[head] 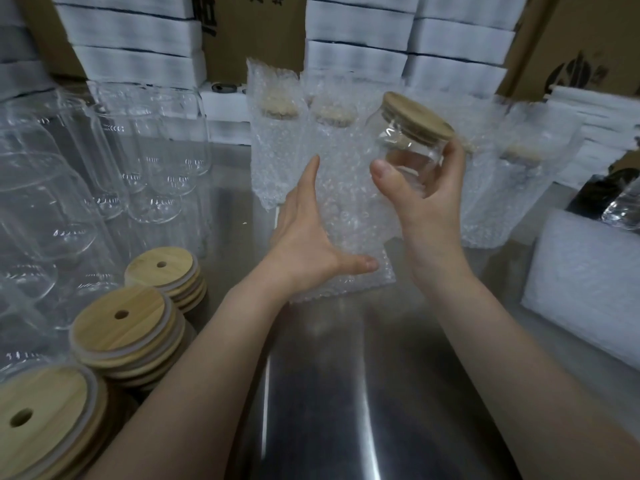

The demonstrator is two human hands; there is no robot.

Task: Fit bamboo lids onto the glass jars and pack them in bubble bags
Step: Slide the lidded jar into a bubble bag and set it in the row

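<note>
- The right hand (426, 199) gripped a tilted glass jar (405, 150) by its base, above the middle of the bench (346, 375).
- The left hand (304, 233), fingers straight, lay open against a soft bubble bag (349, 216).
- The glass looked slippery and breakable, so a hold on the body, not the bamboo lid (419, 117), seemed safest.

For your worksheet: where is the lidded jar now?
Head view, right of centre: the lidded jar is gripped in the right hand, over the bubble bag by the left hand.

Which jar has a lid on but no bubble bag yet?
The jar gripped in the right hand: lidded and bare. The jars at left have no lids; those behind stand in bags.
</note>
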